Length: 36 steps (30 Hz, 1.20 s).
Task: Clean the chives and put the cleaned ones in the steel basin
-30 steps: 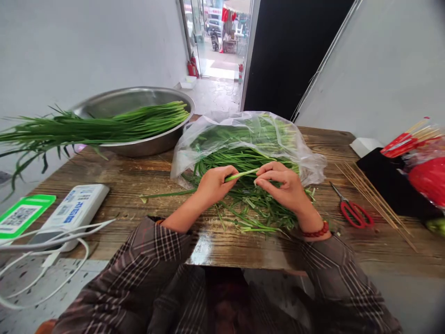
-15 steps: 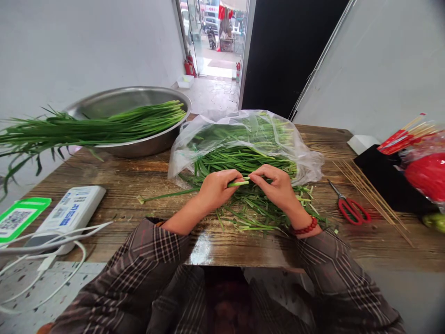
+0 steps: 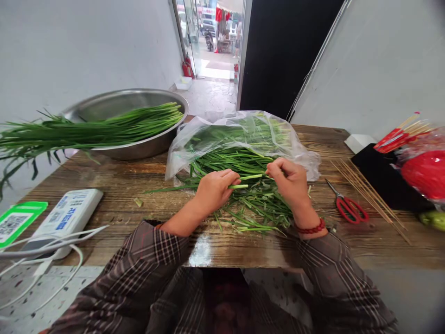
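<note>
At the table's (image 3: 160, 204) near side, a few stalks (image 3: 252, 176) are held above a loose heap of scraps (image 3: 260, 204). They are gripped by the left hand (image 3: 213, 188), its fingers curled round them and little gap left; two pale ends jut out to the right, probably so that they can be reached, while green leaf trails out to the left. By the right hand (image 3: 292, 183), the tip of the upper stalk appears to be pinched between thumb and bent fingers, the grip small and nearly closed, as suits so thin a piece; what is between the fingertips cannot be made out fully.

To the left, a white device (image 3: 71, 211) and a green-edged card (image 3: 29, 211) are set aside, with cables (image 3: 34, 254) lying over the device. To the right, scissors (image 3: 340, 196) are laid down, untouched, points away; beyond them skewers (image 3: 361, 186) are spread beside a black box (image 3: 375, 176).

Just past the hands, more greens (image 3: 225, 160) are kept in a clear bag (image 3: 309, 162), its near side gaping, presumably for easy reach. Farther left, a bunch (image 3: 121, 125) is rested in a steel bowl (image 3: 139, 149), pale ends aligned, leaves hung over the rim, seemingly too long to fit.
</note>
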### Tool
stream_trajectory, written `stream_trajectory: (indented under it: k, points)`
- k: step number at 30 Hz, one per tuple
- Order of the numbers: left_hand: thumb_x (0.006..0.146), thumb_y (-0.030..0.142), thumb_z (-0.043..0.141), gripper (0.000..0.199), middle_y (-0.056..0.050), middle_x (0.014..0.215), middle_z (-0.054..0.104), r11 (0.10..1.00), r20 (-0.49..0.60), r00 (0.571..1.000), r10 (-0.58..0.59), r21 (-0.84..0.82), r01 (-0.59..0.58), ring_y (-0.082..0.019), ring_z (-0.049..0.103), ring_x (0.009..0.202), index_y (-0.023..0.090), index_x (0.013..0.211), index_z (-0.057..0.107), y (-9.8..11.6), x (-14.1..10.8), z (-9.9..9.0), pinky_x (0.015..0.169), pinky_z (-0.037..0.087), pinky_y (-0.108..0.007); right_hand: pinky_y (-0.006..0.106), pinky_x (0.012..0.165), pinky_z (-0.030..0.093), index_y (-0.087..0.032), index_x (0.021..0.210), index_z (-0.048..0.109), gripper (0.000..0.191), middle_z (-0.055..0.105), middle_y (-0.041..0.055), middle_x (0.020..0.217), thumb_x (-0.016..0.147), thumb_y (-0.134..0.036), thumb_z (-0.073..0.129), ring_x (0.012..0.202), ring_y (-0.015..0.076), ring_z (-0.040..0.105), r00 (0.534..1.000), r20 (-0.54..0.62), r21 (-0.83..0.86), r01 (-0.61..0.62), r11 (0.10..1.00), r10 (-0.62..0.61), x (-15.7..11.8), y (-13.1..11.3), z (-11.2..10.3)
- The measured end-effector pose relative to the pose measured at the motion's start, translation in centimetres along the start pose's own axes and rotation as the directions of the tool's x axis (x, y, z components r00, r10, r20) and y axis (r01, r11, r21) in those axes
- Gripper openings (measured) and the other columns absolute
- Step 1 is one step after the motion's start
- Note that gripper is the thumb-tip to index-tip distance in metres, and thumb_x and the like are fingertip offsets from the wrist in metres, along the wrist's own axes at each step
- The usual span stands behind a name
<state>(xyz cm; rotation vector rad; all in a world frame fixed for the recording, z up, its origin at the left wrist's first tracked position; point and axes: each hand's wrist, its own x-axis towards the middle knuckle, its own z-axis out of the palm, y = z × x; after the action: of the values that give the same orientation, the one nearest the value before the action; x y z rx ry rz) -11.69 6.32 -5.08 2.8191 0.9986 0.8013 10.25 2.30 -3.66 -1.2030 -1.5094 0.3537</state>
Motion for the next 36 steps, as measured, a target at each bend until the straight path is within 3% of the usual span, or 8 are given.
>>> stream_trajectory:
  k: [4, 10, 19, 26, 28, 30, 32, 36]
  points:
    - [0.093, 0.025, 0.049, 0.016, -0.003, 0.083, 0.067, 0.989, 0.023, 0.997, -0.074, -0.128, 0.076, -0.016, 0.06, 0.074, 0.018, 0.092, 0.063, 0.0, 0.0, 0.3, 0.065, 0.039, -0.026, 0.038, 0.083, 0.044, -0.024, 0.083, 0.064, 0.007, 0.069, 0.0034, 0.087, 0.089, -0.027, 0.06, 0.088, 0.0202, 0.06, 0.937, 0.233, -0.186, 0.304, 0.934, -0.258, -0.4, -0.9, 0.7]
    - [0.094, 0.029, 0.049, 0.019, -0.002, 0.083, 0.068, 0.944, 0.093, 0.989, -0.112, -0.301, 0.135, -0.014, 0.06, 0.073, 0.018, 0.088, 0.063, 0.0, 0.1, 0.7, 0.066, 0.04, -0.024, 0.037, 0.078, 0.04, -0.024, 0.085, 0.063, 0.013, 0.07, 0.0036, 0.089, 0.094, -0.028, 0.054, 0.086, 0.0199, 0.059, 0.903, 0.331, -0.312, 0.38, 0.871, -0.276, -0.9, -0.3, 1.8]
    - [0.095, 0.03, 0.047, 0.018, -0.003, 0.083, 0.065, 0.946, 0.051, 0.993, -0.103, -0.302, 0.114, -0.014, 0.058, 0.075, 0.018, 0.091, 0.061, 0.0, 0.1, 0.7, 0.068, 0.041, -0.025, 0.03, 0.068, 0.043, -0.022, 0.081, 0.053, 0.022, 0.06, 0.0005, 0.072, 0.095, -0.036, 0.044, 0.068, 0.0154, 0.056, 1.0, 0.007, -0.108, -0.026, 0.994, 0.027, -0.1, 1.3, 1.0]
    - [0.094, 0.022, 0.043, 0.014, -0.007, 0.089, 0.059, 0.961, -0.071, 0.995, -0.063, -0.272, 0.042, -0.016, 0.055, 0.083, 0.018, 0.088, 0.055, -0.2, 0.3, 0.0, 0.075, 0.044, -0.027, 0.029, 0.068, 0.046, -0.021, 0.067, 0.057, 0.029, 0.062, 0.0006, 0.068, 0.092, -0.035, 0.053, 0.068, 0.0144, 0.058, 0.99, 0.138, -0.106, 0.014, 0.994, 0.001, 0.6, 0.5, -1.2]
    - [0.093, 0.022, 0.044, 0.012, -0.006, 0.089, 0.06, 0.966, -0.096, 0.989, -0.113, -0.242, 0.087, -0.016, 0.055, 0.082, 0.018, 0.093, 0.056, -0.3, 0.3, -0.1, 0.074, 0.044, -0.027, 0.032, 0.079, 0.049, -0.021, 0.079, 0.065, 0.016, 0.068, 0.0036, 0.088, 0.088, -0.032, 0.059, 0.085, 0.017, 0.062, 0.926, 0.364, -0.038, 0.125, 0.991, -0.102, 0.6, 0.0, -1.2]
    - [0.092, 0.024, 0.047, 0.015, -0.006, 0.094, 0.062, 0.965, -0.11, 0.98, -0.163, -0.226, 0.135, -0.017, 0.057, 0.085, 0.018, 0.101, 0.057, -0.5, 0.3, -0.2, 0.075, 0.045, -0.028, 0.034, 0.085, 0.051, -0.023, 0.088, 0.069, 0.011, 0.069, 0.005, 0.099, 0.085, -0.033, 0.064, 0.094, 0.0182, 0.063, 0.79, 0.587, 0.075, 0.163, 0.984, -0.176, 0.5, -0.5, -1.0]
    - [0.093, 0.028, 0.048, 0.019, -0.006, 0.098, 0.064, 0.961, -0.11, 0.974, -0.196, -0.221, 0.168, -0.017, 0.058, 0.088, 0.019, 0.105, 0.058, -0.7, 0.2, -0.2, 0.077, 0.045, -0.028, 0.035, 0.085, 0.052, -0.023, 0.084, 0.071, 0.012, 0.07, 0.0046, 0.097, 0.085, -0.034, 0.066, 0.091, 0.0176, 0.065, 0.71, 0.679, 0.13, 0.136, 0.982, -0.188, 0.4, -0.7, -0.7]
    - [0.098, 0.035, 0.042, 0.027, -0.005, 0.091, 0.062, 0.958, -0.102, 0.972, -0.212, -0.22, 0.185, -0.017, 0.057, 0.083, 0.019, 0.1, 0.063, -0.9, 0.3, -0.1, 0.075, 0.044, -0.027, 0.034, 0.08, 0.052, -0.024, 0.088, 0.072, 0.012, 0.069, 0.0049, 0.102, 0.087, -0.028, 0.061, 0.089, 0.0164, 0.064, 0.851, 0.517, 0.027, 0.094, 0.995, -0.094, 0.5, 0.5, -1.3]
